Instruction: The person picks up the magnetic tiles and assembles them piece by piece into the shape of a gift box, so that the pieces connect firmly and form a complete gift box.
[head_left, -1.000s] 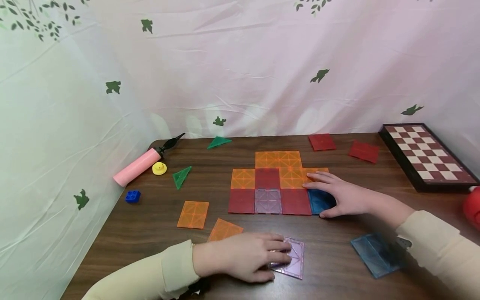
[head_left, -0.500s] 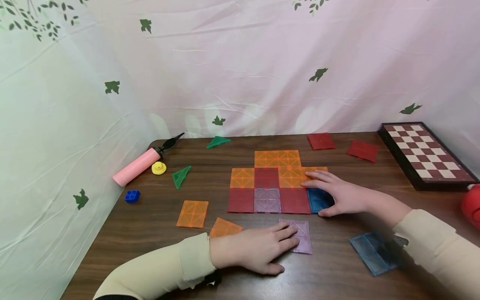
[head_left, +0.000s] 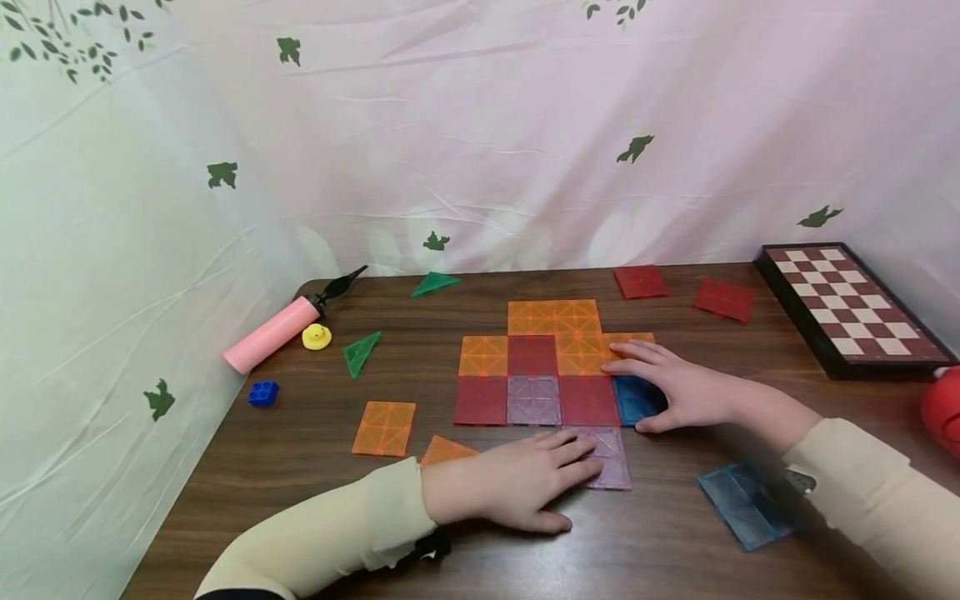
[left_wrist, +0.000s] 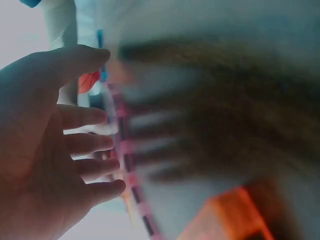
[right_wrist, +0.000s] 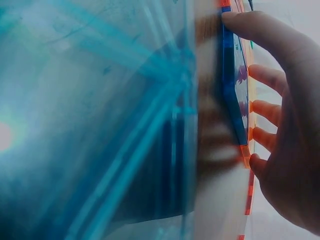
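Observation:
Translucent square magnetic tiles in orange, red, purple and blue lie edge to edge in a flat block (head_left: 480, 400) mid-table. My left hand (head_left: 528, 482) lies palm down, its outstretched fingers on a purple tile (head_left: 615, 462). That tile's far edge meets the block's near edge, below a red tile (head_left: 588, 400). At the block's right side my right hand (head_left: 690, 392) spans a blue tile (head_left: 633, 402): the thumb touches its near corner. The other fingertips rest on the orange tile (head_left: 630, 338) behind it. In the right wrist view the thumb (right_wrist: 240, 22) reaches the blue edge.
A loose blue tile (head_left: 742, 504) lies near the right sleeve. Two orange tiles (head_left: 384, 428), green triangles (head_left: 362, 354), a blue brick (head_left: 263, 393), a yellow duck (head_left: 317, 337) and a pink pump (head_left: 273, 333) lie left. Red tiles (head_left: 641, 282) and a chessboard (head_left: 855, 304) are at the back right.
The left hand has slid the purple tile away from me and slightly right, straightening it, up to the block's near edge. The right hand has stayed in place.

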